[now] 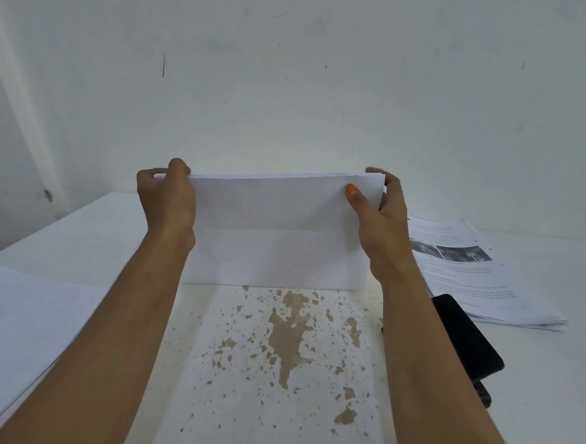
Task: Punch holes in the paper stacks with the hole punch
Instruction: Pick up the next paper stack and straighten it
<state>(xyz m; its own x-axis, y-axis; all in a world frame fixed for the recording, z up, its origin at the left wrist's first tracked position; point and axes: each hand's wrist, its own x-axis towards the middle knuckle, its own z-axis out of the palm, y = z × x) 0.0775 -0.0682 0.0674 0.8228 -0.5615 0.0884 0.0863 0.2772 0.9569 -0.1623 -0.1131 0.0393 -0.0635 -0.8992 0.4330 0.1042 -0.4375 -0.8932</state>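
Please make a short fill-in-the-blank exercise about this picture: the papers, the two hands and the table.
1. The left hand and the right hand hold a white paper stack standing ____ on the table.
2. The printed stack lies to the ____ of the held stack.
3. The black hole punch lies partly behind the right ____.

Missing words: upright; right; forearm

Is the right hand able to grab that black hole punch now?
Probably not right away: the right hand grips the upright paper stack. The hole punch lies just beside its forearm with nothing blocking it, so it only needs to let go.
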